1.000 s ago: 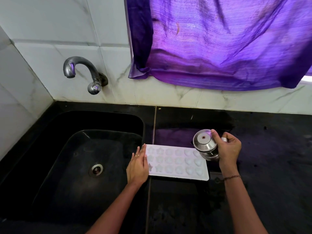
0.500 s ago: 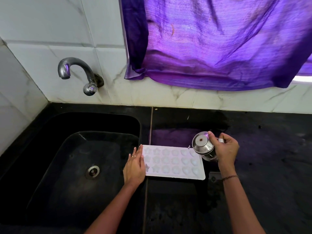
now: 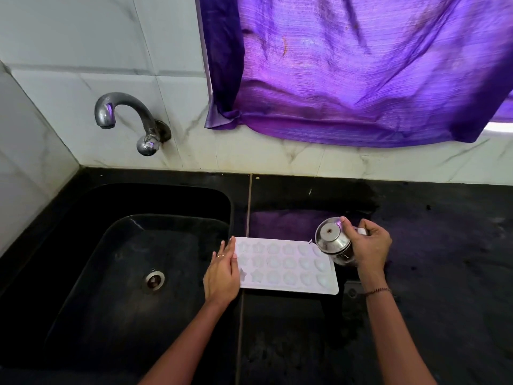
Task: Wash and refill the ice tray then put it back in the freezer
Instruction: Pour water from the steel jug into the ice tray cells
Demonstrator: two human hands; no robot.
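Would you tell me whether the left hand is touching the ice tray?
Touching. The head view shows the left hand resting flat on the ice tray at its left end.

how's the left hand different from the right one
The left hand lies flat on the sink-side end of the ice tray; the right hand curls round a tilted steel jug at the other end. Left wears a ring; right wrist, a bracelet. Both are at the tray.
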